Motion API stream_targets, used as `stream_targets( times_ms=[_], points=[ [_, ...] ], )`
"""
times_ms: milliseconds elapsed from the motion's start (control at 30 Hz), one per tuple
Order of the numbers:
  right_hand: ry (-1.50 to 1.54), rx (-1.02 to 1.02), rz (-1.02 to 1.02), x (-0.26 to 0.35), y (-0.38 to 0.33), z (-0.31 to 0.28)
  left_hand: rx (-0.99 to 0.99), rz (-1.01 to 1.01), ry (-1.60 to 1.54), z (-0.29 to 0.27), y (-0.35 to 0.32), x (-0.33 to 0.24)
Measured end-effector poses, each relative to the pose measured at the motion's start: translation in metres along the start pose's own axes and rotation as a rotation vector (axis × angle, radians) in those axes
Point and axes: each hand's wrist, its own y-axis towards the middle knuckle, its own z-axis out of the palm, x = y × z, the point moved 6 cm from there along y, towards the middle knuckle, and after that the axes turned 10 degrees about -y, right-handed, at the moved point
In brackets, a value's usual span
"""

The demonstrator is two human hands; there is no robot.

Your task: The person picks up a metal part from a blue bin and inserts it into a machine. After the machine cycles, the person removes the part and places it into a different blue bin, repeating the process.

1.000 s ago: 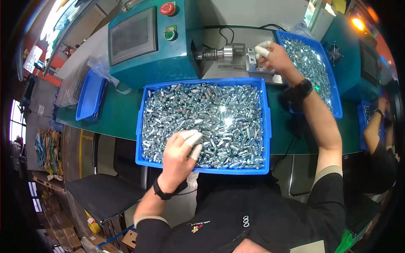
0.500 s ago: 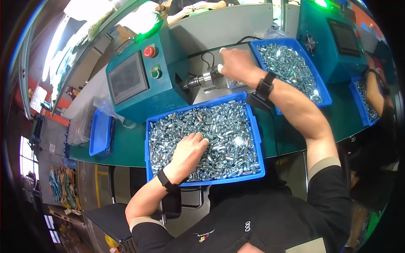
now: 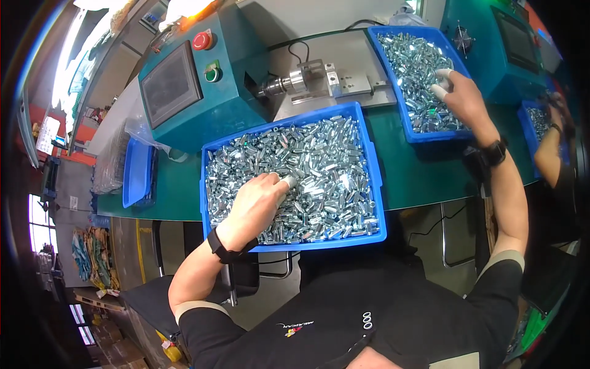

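My left hand (image 3: pixel 255 200) rests in a large blue tray (image 3: pixel 377 209) heaped with small shiny hexagonal metal pieces (image 3: pixel 326 178). Its fingers are curled and pressed together among the pieces; what they pinch, if anything, is hidden. Over a second blue tray (image 3: pixel 410 123) at the right, filled with similar metal pieces (image 3: pixel 412 67), hovers my right hand (image 3: pixel 464 101). White finger covers sit on its thumb and forefinger, whose tips are apart with nothing visible between them. Beyond the large tray, a metal chuck (image 3: pixel 286 83) juts from a teal machine (image 3: pixel 209 104), away from both hands.
The machine carries a screen (image 3: pixel 170 84), a red button (image 3: pixel 202 40) and a green switch (image 3: pixel 212 72). At the left of the green table (image 3: pixel 178 206) lies a smaller blue tray (image 3: pixel 137 172). Another teal machine (image 3: pixel 485 55) and a person's arm (image 3: pixel 548 154) are at the right.
My right hand has gone from beside the chuck to over the right tray, its fingers apart. The left hand stays in the large tray. The whole view has shifted a little.
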Motion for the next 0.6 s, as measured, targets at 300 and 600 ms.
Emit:
stream_targets(
  times_ms=[300, 600],
  points=[
    [0.660, 0.125, -0.260, 0.105, 0.011, 0.028, -0.047, -0.123, -0.079, -0.010, -0.006, -0.008],
    [0.790, -0.080, -0.264, 0.108, 0.057, 0.062, -0.159, -0.289, -0.536, -0.018, 0.061, 0.002]
  ],
)
